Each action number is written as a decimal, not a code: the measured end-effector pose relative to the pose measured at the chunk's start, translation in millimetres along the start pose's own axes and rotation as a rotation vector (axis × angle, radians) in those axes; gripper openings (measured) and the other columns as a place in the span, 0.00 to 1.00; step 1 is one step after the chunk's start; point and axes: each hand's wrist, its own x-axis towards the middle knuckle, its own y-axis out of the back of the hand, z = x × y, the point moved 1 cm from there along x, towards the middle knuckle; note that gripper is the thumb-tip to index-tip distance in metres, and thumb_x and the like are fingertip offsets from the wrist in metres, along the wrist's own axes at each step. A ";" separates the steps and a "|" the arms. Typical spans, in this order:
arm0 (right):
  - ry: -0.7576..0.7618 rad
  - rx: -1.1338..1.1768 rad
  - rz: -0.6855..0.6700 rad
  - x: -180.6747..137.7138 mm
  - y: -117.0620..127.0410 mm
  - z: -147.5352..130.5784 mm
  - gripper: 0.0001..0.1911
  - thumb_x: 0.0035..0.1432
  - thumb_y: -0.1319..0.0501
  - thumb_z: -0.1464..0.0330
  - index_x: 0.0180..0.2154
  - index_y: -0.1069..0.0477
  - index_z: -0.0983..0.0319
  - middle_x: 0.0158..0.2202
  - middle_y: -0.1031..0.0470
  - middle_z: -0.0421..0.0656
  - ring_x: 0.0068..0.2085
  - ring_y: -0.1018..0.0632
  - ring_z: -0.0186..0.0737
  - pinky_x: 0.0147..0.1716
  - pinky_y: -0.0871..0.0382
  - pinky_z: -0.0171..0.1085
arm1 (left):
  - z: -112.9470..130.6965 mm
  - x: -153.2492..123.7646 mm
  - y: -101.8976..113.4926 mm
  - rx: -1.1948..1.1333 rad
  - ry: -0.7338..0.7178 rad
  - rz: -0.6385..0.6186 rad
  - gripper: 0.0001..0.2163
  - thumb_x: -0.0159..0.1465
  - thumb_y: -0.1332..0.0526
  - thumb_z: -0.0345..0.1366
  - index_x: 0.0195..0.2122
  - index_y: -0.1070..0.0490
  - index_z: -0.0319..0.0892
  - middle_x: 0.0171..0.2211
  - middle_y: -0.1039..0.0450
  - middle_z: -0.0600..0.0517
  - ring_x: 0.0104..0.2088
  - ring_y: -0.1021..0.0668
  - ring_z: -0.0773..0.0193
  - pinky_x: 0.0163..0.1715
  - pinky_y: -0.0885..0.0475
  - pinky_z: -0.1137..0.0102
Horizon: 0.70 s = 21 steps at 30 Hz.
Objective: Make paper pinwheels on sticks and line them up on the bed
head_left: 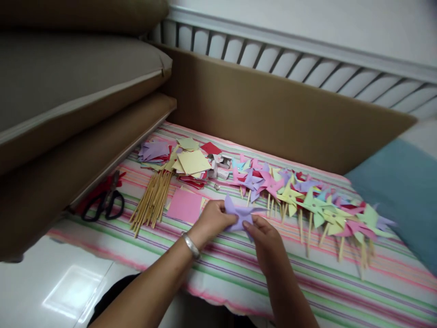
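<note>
Both my hands hold a lilac paper pinwheel [240, 214] just above the striped cloth [239, 273]. My left hand [213, 218], with a silver bracelet on its wrist, pinches the pinwheel's left side. My right hand [268, 241] grips its lower right part, fingers closed on the paper. A pink paper square [185, 205] lies flat just left of my left hand. A bundle of thin wooden sticks [152, 199] lies further left.
A long row of finished coloured pinwheels [317, 205] on sticks runs to the right. Stacks of cut paper [191, 161] lie behind. Black-handled scissors [105, 200] rest at the left edge. Brown cushions [68, 91] rise on the left, a cardboard panel [273, 109] behind, a blue pillow [406, 191] right.
</note>
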 end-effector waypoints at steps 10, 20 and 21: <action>0.207 -0.598 0.141 52.7 -21.3 42.1 0.14 0.51 0.42 0.63 0.37 0.26 0.64 0.35 0.22 0.47 0.37 0.23 0.42 0.39 0.30 0.41 | 39.2 4.4 109.0 -0.517 -0.281 0.560 0.08 0.40 0.33 0.29 0.20 0.31 0.38 0.18 0.29 0.57 0.23 0.26 0.69 0.27 0.31 0.74; 0.273 -1.069 0.179 124.2 -59.8 50.9 0.14 0.54 0.43 0.70 0.43 0.27 0.60 0.43 0.26 0.47 0.44 0.28 0.43 0.43 0.37 0.38 | 48.3 1.4 115.0 -0.697 -0.232 0.571 0.08 0.42 0.34 0.24 0.23 0.31 0.37 0.22 0.26 0.55 0.24 0.25 0.69 0.27 0.28 0.75; 0.271 -1.105 0.179 127.4 -62.9 51.0 0.13 0.54 0.43 0.71 0.42 0.26 0.60 0.43 0.26 0.47 0.45 0.28 0.43 0.43 0.38 0.38 | 49.2 1.1 115.6 -0.698 -0.222 0.564 0.07 0.42 0.35 0.24 0.23 0.30 0.37 0.22 0.26 0.55 0.24 0.25 0.69 0.26 0.28 0.75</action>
